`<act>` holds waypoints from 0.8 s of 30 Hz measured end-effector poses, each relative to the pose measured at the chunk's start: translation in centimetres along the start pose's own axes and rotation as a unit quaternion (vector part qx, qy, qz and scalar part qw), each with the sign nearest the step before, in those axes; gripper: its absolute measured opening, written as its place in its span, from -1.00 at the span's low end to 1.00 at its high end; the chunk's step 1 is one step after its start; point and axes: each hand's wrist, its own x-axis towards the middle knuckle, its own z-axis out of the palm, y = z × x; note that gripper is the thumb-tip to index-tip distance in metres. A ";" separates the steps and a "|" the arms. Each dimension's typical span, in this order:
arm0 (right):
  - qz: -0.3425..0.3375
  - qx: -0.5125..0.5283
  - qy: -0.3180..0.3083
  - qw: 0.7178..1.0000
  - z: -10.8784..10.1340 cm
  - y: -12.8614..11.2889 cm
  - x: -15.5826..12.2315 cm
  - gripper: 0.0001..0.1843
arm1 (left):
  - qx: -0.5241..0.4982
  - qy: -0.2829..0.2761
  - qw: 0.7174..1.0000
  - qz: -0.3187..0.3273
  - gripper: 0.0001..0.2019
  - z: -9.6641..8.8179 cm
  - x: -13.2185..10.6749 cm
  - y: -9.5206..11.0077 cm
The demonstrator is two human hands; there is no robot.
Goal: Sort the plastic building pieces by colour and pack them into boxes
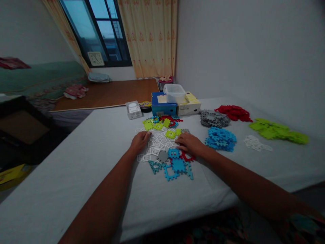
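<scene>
A mixed pile of flat plastic toy pieces lies on the white-covered table between my hands. At the left edge of the white lattice pieces (157,140) rests my left hand (140,140), its fingers curled in; anything inside them is hidden. My right hand (190,143) is over the pile's right side, fingers apart and touching pieces beside a lime-green piece (170,134). Nearer to me are blue pieces (178,165), a grey piece (163,156), teal pieces (154,166) and a red piece (188,156). More lime-green pieces (149,124) sit at the pile's far side.
Sorted heaps lie to the right: blue (220,139), grey (214,118), red (235,113), lime green (276,130) and white (256,143). Behind the pile stand a blue box (164,105), a yellow-white box (190,104), a clear tub (174,93) and a small white box (133,110).
</scene>
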 end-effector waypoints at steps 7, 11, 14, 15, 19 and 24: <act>-0.006 0.023 0.056 0.998 0.5 -0.4 -1.0 -0.70 | 0.017 -0.018 1.000 -0.001 -0.52 -0.1 -0.1 0.2; 0.010 0.091 0.158 0.983 -0.6 -0.1 -0.9 -0.74 | 0.015 -0.017 1.000 0.008 -0.53 -0.1 -0.1 0.1; 0.045 0.145 0.215 0.965 -2.9 0.4 -1.8 -0.78 | 0.024 -0.016 0.999 0.015 -0.51 -0.1 0.0 0.0; 0.066 0.152 0.232 0.958 -3.8 0.7 -2.6 -0.78 | 0.028 -0.018 0.999 0.017 -0.51 -0.1 0.1 -0.1; 0.204 0.117 0.324 0.917 -6.9 4.0 -8.1 -0.74 | 0.040 -0.028 0.999 0.017 -0.49 -0.2 0.2 -0.1; 0.388 0.001 0.390 0.835 -7.8 11.0 -18.6 -0.69 | 0.061 -0.023 0.998 0.007 -0.50 -0.4 0.3 0.0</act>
